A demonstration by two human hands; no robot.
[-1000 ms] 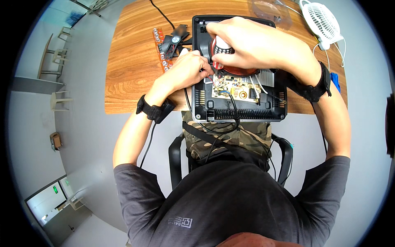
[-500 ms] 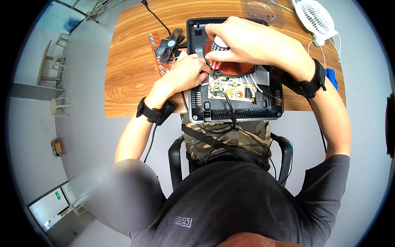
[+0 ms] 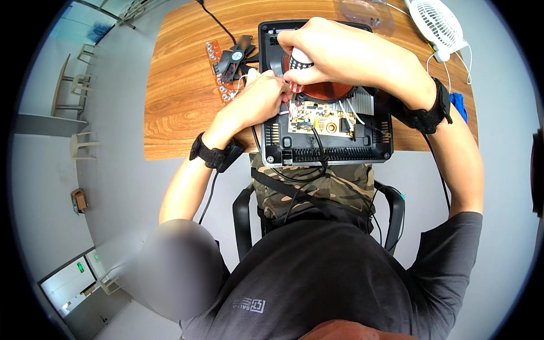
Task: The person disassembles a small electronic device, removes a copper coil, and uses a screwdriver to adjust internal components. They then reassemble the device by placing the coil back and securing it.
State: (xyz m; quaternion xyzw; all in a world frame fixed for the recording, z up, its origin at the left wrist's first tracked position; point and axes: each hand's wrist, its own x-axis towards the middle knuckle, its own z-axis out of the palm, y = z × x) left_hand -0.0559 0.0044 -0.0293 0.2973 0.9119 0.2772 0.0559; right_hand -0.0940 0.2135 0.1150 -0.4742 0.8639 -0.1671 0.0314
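Note:
An opened induction cooker (image 3: 362,150) with a black casing lies on the table in front of me. Inside it are a round copper coil (image 3: 334,90) and a cream circuit board (image 3: 323,117) with cables. My right hand (image 3: 328,48) is wrapped round a screwdriver (image 3: 300,58) with a white, black and red handle, above the coil's left side. Beside its lower end, the fingers of my left hand (image 3: 263,93) are pinched together at the board's upper left corner. What they hold is hidden. The screwdriver's tip is too small to make out.
A loose black fan (image 3: 237,56) and an orange board strip (image 3: 214,59) lie left of the casing. At the back right are a white desk fan (image 3: 436,25) and a clear plastic piece (image 3: 368,16). Black cables hang over the table's front edge.
Both hands stay at nearly the same place on the cooker. My right hand has turned slightly on the screwdriver, and the whole view has shifted a little.

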